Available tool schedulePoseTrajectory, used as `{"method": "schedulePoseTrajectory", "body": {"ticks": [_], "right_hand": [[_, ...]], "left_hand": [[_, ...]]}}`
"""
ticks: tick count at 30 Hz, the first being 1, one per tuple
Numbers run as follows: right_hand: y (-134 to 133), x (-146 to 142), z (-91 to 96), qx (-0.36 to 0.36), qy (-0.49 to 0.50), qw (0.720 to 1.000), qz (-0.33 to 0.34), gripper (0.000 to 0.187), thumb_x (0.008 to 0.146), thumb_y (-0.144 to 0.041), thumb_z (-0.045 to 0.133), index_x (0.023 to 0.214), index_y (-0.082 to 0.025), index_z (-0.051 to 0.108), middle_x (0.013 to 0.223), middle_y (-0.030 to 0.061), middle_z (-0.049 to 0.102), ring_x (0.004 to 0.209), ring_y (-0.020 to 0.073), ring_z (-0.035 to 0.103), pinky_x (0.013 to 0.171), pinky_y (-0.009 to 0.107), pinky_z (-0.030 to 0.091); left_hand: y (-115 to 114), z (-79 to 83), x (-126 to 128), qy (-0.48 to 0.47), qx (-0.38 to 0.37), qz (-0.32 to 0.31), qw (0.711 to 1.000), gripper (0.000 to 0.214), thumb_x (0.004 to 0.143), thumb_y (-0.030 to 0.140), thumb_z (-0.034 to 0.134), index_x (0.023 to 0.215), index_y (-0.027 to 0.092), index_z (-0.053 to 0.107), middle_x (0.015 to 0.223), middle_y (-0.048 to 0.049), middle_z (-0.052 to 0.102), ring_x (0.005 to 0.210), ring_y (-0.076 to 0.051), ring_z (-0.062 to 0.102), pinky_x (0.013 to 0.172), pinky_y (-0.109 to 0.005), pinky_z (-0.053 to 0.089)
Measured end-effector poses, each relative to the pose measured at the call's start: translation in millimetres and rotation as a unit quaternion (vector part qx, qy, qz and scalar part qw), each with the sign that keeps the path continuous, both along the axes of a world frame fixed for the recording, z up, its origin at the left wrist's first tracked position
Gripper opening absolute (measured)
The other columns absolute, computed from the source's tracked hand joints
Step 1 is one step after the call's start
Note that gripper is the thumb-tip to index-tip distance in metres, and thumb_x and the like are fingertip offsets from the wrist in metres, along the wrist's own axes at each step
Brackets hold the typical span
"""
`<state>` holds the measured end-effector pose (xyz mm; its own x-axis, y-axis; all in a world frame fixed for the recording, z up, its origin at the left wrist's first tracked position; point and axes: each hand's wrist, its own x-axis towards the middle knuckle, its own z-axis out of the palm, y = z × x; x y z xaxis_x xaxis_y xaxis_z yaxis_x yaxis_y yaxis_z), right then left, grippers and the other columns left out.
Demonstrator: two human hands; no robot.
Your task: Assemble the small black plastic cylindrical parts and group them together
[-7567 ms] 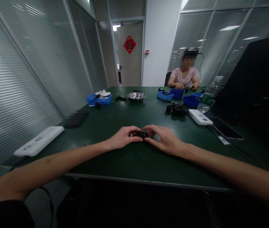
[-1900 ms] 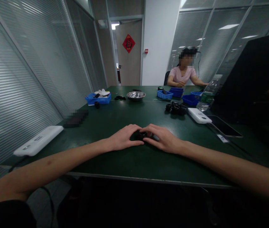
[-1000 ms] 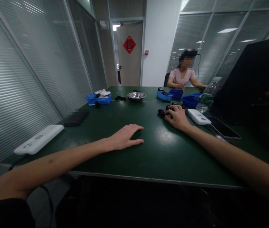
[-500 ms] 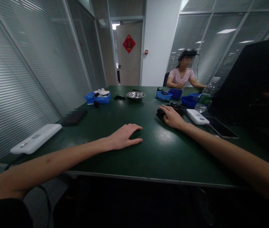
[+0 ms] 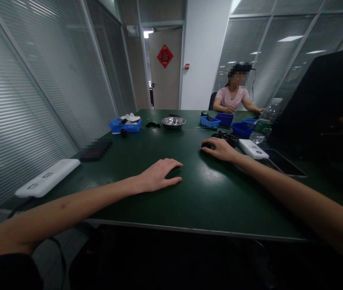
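Observation:
My left hand (image 5: 161, 175) lies palm down on the green table (image 5: 159, 209), its fingers stretched out and the thumb apart, with nothing in it. Farther right, my right hand (image 5: 219, 149) is closed round a small dark round thing (image 5: 206, 146), which shows between thumb and fingers; its exact kind is hard to make out. Just behind that hand sits a cluster of similar black round things (image 5: 227, 137), partly hidden by my fingers. A white power bank (image 5: 253, 149) lies to the right of my right wrist.
A metal bowl (image 5: 173, 123) stands farther back. Left of it is a blue basket (image 5: 125, 125) with mixed items; blue trays (image 5: 209, 121) stand to the right. A water bottle (image 5: 265, 123), a phone (image 5: 284, 162) and a large black panel (image 5: 316, 104) are at the right. A co-worker (image 5: 234, 94) sits opposite.
My right hand has drawn slightly toward me, its fingers now curled round the black thing, which has shifted a little from the cluster. My left hand stays in place.

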<state>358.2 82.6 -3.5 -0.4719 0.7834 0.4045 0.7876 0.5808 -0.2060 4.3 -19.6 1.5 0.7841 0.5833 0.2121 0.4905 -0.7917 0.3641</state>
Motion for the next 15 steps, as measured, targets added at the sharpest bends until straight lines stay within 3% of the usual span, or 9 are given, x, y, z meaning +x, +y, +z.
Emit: {"method": "schedulePoseTrajectory", "body": {"ticks": [7, 12, 15], "right_hand": [[6, 7, 10.8, -0.024, -0.004, 0.998, -0.054, 0.032, 0.091, -0.041, 0.062, 0.110, -0.017, 0.072, 0.101, 0.0084, 0.078, 0.088, 0.0236, 0.072, 0.082, 0.032, 0.055], [8, 4, 12.9, -0.031, -0.057, 0.995, -0.077, 0.035, 0.099, -0.040, 0.049, 0.087, -0.018, 0.073, 0.084, 0.0086, 0.076, 0.075, 0.0237, 0.069, 0.076, 0.033, 0.052], [5, -1, 8.3, -0.018, -0.078, 0.994, -0.074, 0.042, 0.104, -0.037, 0.038, 0.088, -0.017, 0.070, 0.088, 0.0123, 0.074, 0.081, 0.0256, 0.069, 0.080, 0.035, 0.051]], "left_hand": [[1, -2.6, -1, 0.002, 0.011, 0.006, 1.000, 0.055, 0.101, 0.054, 0.053, 0.146, 0.021, 0.049, 0.147, -0.0108, 0.056, 0.133, -0.027, 0.053, 0.111, -0.043, 0.043], [1, -1.2, -1, 0.006, 0.005, 0.004, 1.000, 0.055, 0.102, 0.054, 0.052, 0.147, 0.022, 0.048, 0.148, -0.0102, 0.055, 0.134, -0.027, 0.053, 0.111, -0.043, 0.043], [0, 0.0, 0, 0.007, 0.009, 0.003, 1.000, 0.055, 0.102, 0.053, 0.053, 0.147, 0.021, 0.049, 0.147, -0.0108, 0.055, 0.134, -0.027, 0.053, 0.111, -0.043, 0.043]]}}
